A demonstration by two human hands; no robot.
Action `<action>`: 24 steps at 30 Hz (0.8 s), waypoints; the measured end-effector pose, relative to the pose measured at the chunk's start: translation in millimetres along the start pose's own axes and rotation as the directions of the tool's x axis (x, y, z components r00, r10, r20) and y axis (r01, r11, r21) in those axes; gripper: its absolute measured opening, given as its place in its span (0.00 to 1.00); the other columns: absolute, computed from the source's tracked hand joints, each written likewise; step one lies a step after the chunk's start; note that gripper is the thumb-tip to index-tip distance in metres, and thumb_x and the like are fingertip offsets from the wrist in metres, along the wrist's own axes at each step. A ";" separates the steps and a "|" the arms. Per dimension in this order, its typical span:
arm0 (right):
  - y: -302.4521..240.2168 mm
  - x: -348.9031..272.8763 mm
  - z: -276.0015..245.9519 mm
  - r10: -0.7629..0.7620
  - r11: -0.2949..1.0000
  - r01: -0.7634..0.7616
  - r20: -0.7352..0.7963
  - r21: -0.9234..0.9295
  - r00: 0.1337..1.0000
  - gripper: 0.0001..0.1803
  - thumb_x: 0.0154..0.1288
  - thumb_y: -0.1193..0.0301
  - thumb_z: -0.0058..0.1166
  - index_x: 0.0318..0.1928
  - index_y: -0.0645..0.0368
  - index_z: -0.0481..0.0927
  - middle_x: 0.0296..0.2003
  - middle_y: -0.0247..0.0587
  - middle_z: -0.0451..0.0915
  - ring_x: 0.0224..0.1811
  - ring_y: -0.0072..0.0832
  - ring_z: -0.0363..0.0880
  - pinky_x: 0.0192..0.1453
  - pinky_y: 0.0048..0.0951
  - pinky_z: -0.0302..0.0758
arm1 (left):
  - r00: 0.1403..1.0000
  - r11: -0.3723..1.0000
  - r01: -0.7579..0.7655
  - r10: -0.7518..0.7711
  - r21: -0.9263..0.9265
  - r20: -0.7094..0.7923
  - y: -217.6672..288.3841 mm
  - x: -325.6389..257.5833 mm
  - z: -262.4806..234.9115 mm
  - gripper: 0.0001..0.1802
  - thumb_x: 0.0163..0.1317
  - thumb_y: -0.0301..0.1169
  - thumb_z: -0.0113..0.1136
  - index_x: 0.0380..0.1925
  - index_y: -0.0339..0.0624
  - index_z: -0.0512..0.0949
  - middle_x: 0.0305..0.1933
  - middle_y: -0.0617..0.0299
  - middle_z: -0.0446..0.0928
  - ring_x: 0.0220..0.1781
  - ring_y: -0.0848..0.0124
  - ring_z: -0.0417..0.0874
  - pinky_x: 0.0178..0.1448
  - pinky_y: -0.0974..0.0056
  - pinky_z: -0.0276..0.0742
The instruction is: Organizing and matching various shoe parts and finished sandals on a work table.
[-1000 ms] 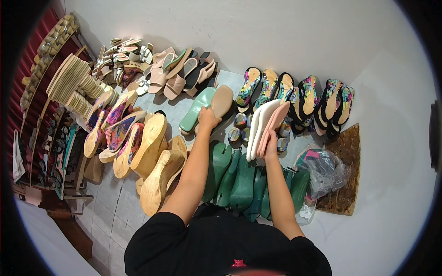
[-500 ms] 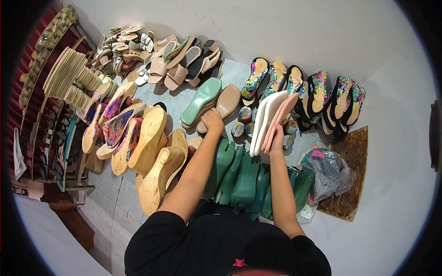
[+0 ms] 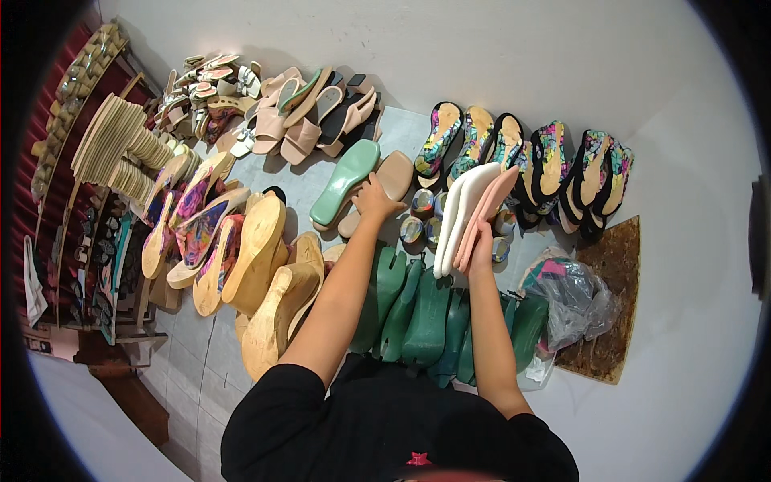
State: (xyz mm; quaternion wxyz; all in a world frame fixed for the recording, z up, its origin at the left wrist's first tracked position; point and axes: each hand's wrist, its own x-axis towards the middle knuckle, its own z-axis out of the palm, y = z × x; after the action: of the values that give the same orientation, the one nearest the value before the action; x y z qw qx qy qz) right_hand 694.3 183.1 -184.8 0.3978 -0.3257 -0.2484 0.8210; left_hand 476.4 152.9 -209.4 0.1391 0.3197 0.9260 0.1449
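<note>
Fingers spread, my left hand (image 3: 376,201) rests over the lower half of a beige shoe sole (image 3: 394,172). Just left of it lies a mint-green sole (image 3: 344,186) on top of a beige one. My right hand (image 3: 480,243) is closed around a small upright bundle of soles; white soles (image 3: 459,213) stand on its left side and pink soles (image 3: 491,207) on its right. Short multicoloured cylinders (image 3: 411,231) sit between my two hands. Below them, green shoe lasts (image 3: 426,321) stand in a row close to my body.
Wooden wedge soles (image 3: 283,320) and patterned wedges (image 3: 210,225) crowd the left. Beige sandals (image 3: 299,138) lie at the back, and floral wedge sandals (image 3: 552,165) line the back right. A clear plastic bag (image 3: 580,297) lies by a brown board (image 3: 618,313). Cream soles (image 3: 112,132) are stacked far left.
My left hand has loosened from a curled shape and spread its fingers, the thumb now pointing right. My right hand still holds the white and pink soles, nearly unmoved.
</note>
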 end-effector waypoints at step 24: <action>10.1 17.5 36.7 -0.141 0.952 0.173 0.141 -0.252 0.980 0.27 0.53 0.69 0.51 0.52 0.66 0.60 0.45 0.43 0.68 0.47 0.28 0.68 0.52 0.27 0.64 | 0.812 0.294 0.213 0.477 -0.932 0.336 20.3 -70.9 -26.7 0.23 0.60 0.37 0.48 0.51 0.33 0.63 0.48 0.53 0.71 0.43 0.69 0.74 0.45 0.64 0.71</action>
State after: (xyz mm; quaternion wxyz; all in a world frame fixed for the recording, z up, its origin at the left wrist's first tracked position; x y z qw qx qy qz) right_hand 654.2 186.2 -172.9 0.3993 -0.3043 -0.4041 0.7646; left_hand 531.9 118.5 -165.9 0.5510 0.2818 0.5392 0.5712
